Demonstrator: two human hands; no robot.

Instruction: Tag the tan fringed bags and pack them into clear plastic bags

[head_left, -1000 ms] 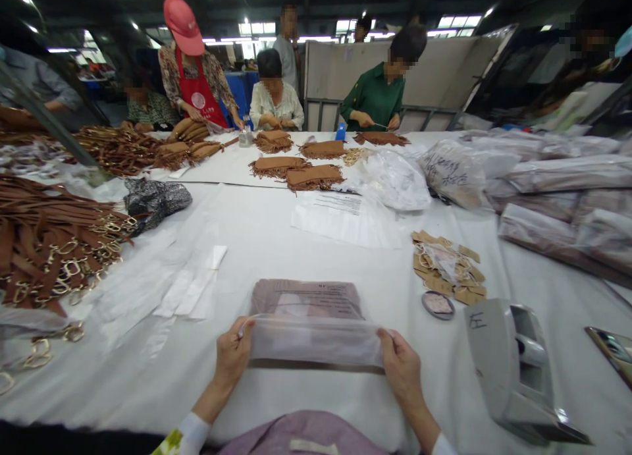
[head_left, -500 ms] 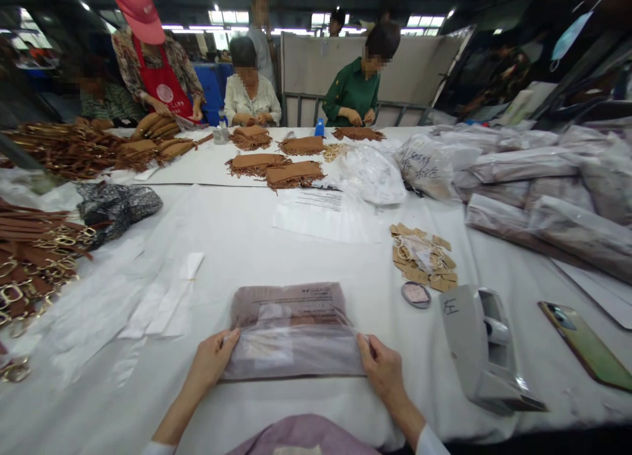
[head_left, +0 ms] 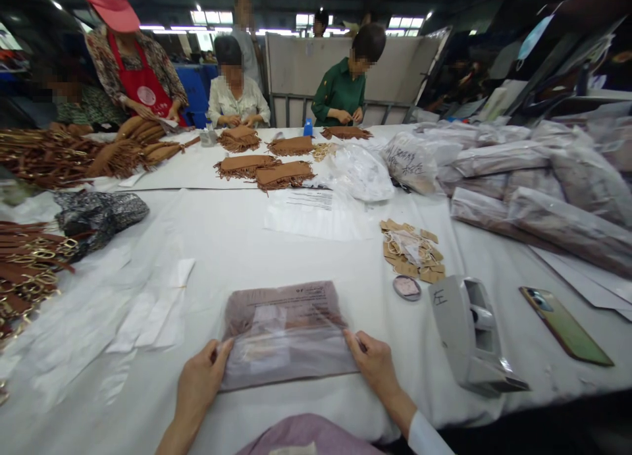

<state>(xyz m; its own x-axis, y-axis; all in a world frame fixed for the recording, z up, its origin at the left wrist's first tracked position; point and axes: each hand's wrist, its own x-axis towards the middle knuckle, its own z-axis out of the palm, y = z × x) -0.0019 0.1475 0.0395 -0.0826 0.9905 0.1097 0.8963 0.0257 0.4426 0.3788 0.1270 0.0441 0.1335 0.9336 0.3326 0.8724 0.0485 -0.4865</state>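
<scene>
A clear plastic bag [head_left: 291, 366] with a flat brown item and a white slip inside lies in front of me, with printed text near its far edge. Its near part looks folded over. My left hand [head_left: 202, 376] pinches the bag's left edge between thumb and fingers. On the opposite edge, my right hand [head_left: 375, 363] is closed in the same way. The bag rests flat on the white-covered table [head_left: 207, 244], its left end a little nearer to me.
Right of the bag are a tape dispenser [head_left: 467, 336], a phone [head_left: 565, 324], a round tin [head_left: 407, 288] and tan tags [head_left: 407, 268]. Filled bags [head_left: 567, 211] pile up beyond. White strips [head_left: 162, 310] and brown straps [head_left: 29, 261] lie left. Co-workers handle brown fringed pieces [head_left: 286, 174] across the table.
The view has turned slightly, so the surroundings appear shifted left. Both hands keep hold of the bag, which now looks slightly slanted, its left end lower in view.
</scene>
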